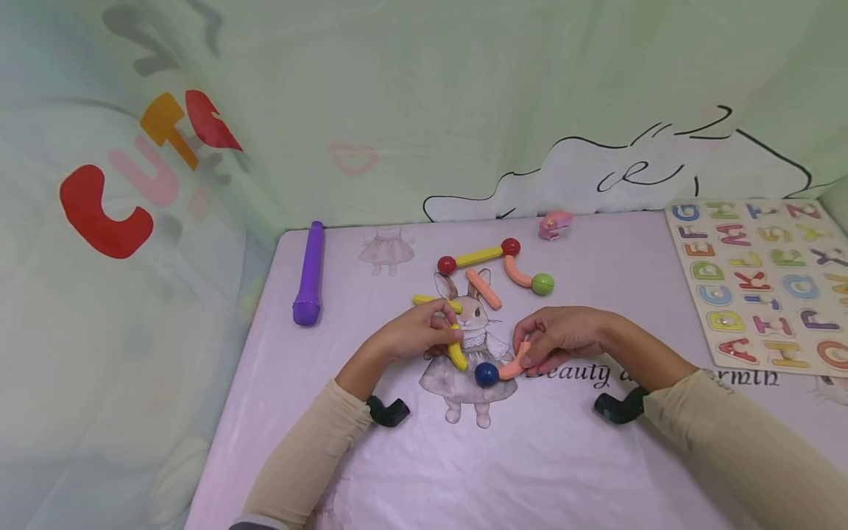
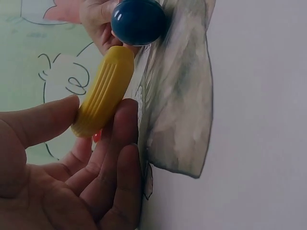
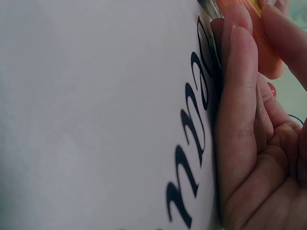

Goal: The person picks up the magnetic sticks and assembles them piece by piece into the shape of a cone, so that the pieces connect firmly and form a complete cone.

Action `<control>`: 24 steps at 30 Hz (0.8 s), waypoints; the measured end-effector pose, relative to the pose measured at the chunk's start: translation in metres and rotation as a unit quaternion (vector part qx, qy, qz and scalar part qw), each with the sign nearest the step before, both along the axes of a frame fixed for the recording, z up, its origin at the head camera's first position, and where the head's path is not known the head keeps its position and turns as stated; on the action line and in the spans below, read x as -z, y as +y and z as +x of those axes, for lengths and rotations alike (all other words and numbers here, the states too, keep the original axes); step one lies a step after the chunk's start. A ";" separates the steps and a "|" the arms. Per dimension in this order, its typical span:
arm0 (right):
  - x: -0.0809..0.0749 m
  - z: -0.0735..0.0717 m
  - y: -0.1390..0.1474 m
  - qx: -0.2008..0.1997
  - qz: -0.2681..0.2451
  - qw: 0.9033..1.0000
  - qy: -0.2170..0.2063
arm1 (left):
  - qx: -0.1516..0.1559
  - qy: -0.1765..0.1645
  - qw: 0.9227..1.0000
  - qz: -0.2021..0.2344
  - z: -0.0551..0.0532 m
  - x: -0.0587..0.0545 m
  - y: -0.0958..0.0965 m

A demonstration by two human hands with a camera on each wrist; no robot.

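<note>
My left hand (image 1: 420,333) pinches a curved yellow toy rod (image 1: 457,356) between thumb and fingers. In the left wrist view the ridged yellow rod (image 2: 106,91) points up toward a glossy blue ball (image 2: 138,21). My right hand (image 1: 566,337) grips a curved orange rod (image 1: 513,368), whose left end meets the blue ball (image 1: 486,375). A small gap separates the yellow rod's lower end from that ball. Most of the orange rod (image 3: 268,57) lies between thumb and fingers in the right wrist view.
Beyond the hands are a straight orange rod (image 1: 484,288), a yellow rod (image 1: 424,299) and a joined chain of yellow rod (image 1: 478,257), red balls, curved orange rod and green ball (image 1: 542,284). A purple microphone-shaped toy (image 1: 308,276) lies left, an alphabet board (image 1: 722,294) right, a pink toy (image 1: 555,224) behind.
</note>
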State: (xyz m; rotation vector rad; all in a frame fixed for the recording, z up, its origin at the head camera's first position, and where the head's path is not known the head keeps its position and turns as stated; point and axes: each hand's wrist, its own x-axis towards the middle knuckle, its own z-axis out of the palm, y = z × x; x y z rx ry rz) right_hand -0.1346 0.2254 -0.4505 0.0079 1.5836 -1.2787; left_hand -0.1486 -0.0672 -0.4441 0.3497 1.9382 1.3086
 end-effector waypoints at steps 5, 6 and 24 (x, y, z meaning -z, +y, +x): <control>-0.001 0.000 0.000 0.002 0.001 1.000 -0.001 | -0.008 -0.004 1.000 -0.011 0.001 -0.001 0.002; -0.001 0.000 0.000 0.003 0.001 1.000 -0.001 | -0.009 -0.003 1.000 -0.013 0.001 -0.001 0.002; 0.001 0.000 0.000 0.004 0.000 1.000 0.002 | -0.013 0.017 1.000 -0.016 0.001 0.000 0.005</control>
